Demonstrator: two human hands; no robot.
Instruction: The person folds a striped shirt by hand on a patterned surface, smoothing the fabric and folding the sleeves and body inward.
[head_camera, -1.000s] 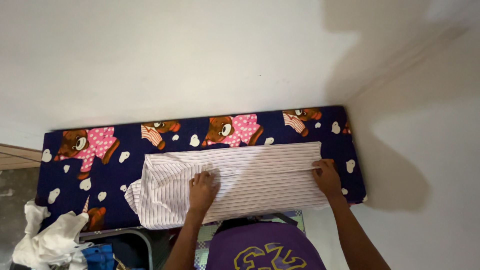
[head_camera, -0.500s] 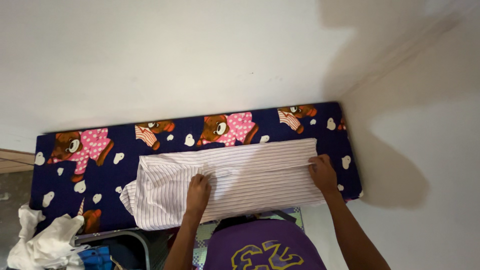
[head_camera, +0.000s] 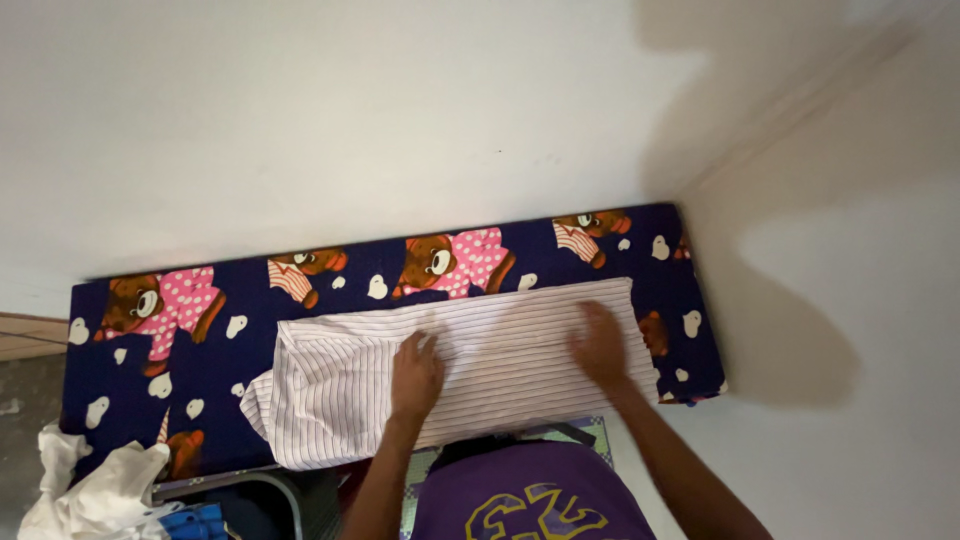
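Note:
A white shirt with thin dark stripes (head_camera: 480, 340) lies folded lengthwise on a dark blue mattress (head_camera: 140, 385) printed with teddy bears. My left hand (head_camera: 415, 372) rests flat on the middle of the shirt, fingers spread. My right hand (head_camera: 600, 345) lies flat on the shirt's right part and looks blurred from motion. Neither hand grips the cloth. A bunched sleeve or collar end (head_camera: 262, 400) sticks out at the shirt's left.
White walls meet in a corner behind and to the right of the mattress. A heap of white cloth (head_camera: 95, 490) lies at the lower left beside a blue item (head_camera: 195, 523). My purple shirt (head_camera: 530, 500) fills the bottom centre.
My right hand has let go of the shirt's right edge and slid left onto the cloth. My left hand shifted slightly rightward on the shirt.

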